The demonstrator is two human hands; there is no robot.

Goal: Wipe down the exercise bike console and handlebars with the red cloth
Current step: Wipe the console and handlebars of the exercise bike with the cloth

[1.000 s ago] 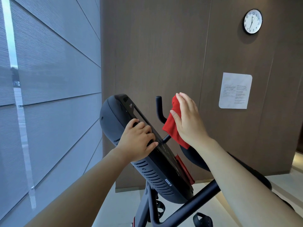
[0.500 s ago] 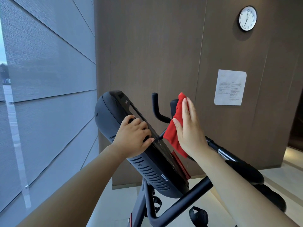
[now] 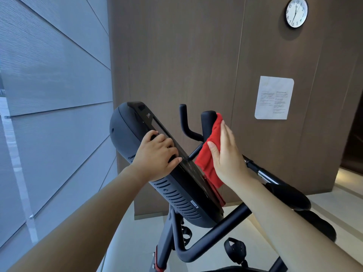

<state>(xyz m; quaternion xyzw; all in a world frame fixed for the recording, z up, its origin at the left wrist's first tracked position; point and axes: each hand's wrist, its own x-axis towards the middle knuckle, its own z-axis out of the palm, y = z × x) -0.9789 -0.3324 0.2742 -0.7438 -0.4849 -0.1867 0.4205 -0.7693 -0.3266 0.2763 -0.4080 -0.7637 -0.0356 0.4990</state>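
Console (image 3: 127, 134): dark, tilted, screen side facing right
Left hand (image 3: 157, 157): gripping the console's near edge, fingers curled and close together over the screen side
Handlebars (image 3: 207, 119): black upright grip just right of the console, tip showing above the cloth
Red cloth (image 3: 211, 154): draped against that upright grip, lower end hanging beside the console's face
Right hand (image 3: 228, 154): flat on the cloth, fingers straight and pressed together, thumb held apart
Notice (image 3: 274, 98): white sheet on the brown wall (image 3: 176, 55)
Clock (image 3: 296, 12): round, high on the same wall
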